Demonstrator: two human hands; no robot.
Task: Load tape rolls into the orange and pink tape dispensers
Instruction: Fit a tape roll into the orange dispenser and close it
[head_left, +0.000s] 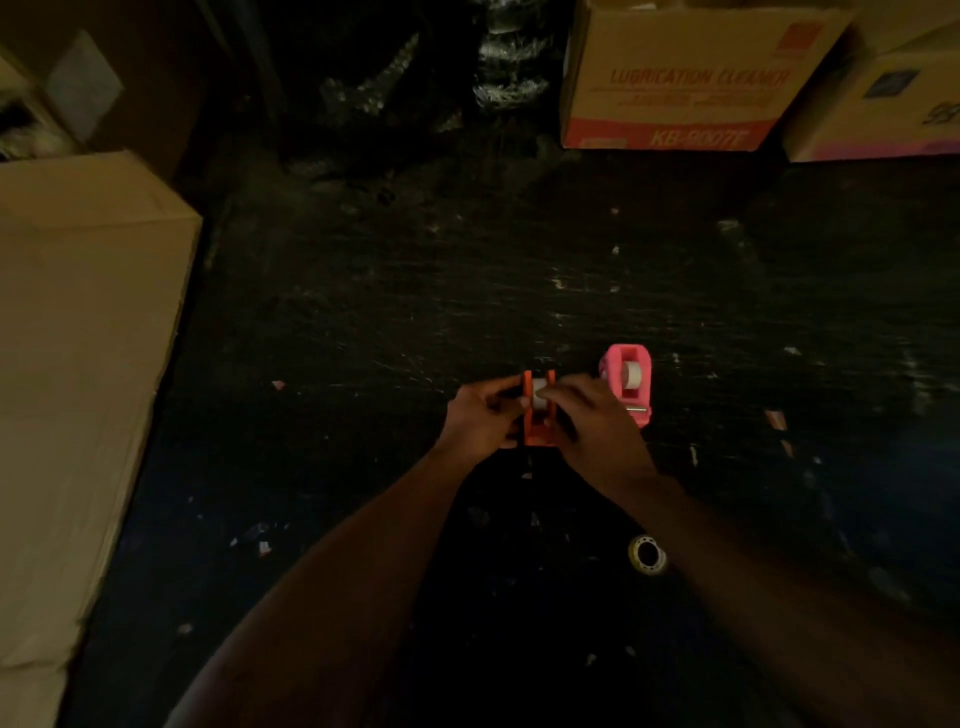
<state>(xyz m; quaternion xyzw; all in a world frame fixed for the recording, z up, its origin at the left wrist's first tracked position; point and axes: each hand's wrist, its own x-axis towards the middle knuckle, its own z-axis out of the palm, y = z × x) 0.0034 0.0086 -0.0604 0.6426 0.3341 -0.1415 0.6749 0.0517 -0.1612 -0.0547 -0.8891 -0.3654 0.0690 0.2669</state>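
Right now both hands are on the orange tape dispenser (538, 415), sitting mid-desk on the dark, scuffed desk (467, 291): the left hand (480, 415) is wrapped around its left wall, steadying it, and the right hand (592, 415) has its fingers pinched in over the white tape roll (538, 393) between the two orange walls. Whether that roll is fully seated I can't tell; fingers hide the hub. To do this well, I'd say keep the left grip firm so the body doesn't tip, press the roll down squarely, then lead the free end toward the cutter. Just to the right stands the pink tape dispenser (627, 382), apparently loaded, a white roll showing in its slot. A spare tape roll (647, 554) lies near the right forearm. At the back, a cardboard box (685, 78) reads "LUBRICATION CLEANER" and "KB-9007F", though that code is blurry.
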